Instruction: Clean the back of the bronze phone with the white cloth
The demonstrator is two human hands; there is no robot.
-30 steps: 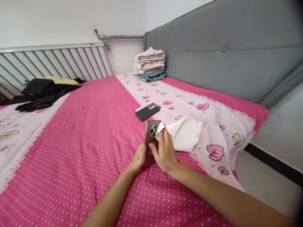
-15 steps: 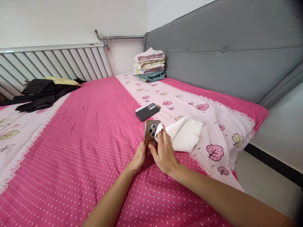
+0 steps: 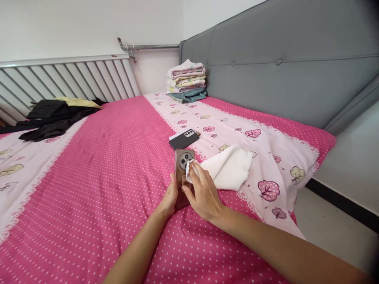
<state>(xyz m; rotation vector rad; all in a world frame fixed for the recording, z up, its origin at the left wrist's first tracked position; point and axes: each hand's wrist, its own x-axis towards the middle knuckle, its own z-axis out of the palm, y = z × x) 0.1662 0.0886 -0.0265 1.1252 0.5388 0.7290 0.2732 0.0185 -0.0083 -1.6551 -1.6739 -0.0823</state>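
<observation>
My left hand [image 3: 169, 196] grips the lower left side of a brown smartphone [image 3: 179, 169], its back with a round camera module turned up toward me. In my right hand [image 3: 204, 193] is a corner of a white cloth [image 3: 232, 167], pressed by the fingertips against the phone's back just below the cameras. The rest of the cloth trails to the right over the bed. My right thumb lies near a label on the phone's back. Just beyond it a dark grey smartphone [image 3: 182, 140] lies face down on top of something thin and white.
A pink dotted bedsheet [image 3: 118, 157] covers the bed. Folded cloths [image 3: 186, 81] are stacked by the grey headboard [image 3: 266, 59]. Dark clothes [image 3: 53, 116] lie at the far left, before a white radiator [image 3: 74, 79]. The bed's edge drops to the floor at right.
The brown phone has shifted slightly left and turned a little flatter toward me. My right hand has slid left with the cloth corner, onto the phone's back.
</observation>
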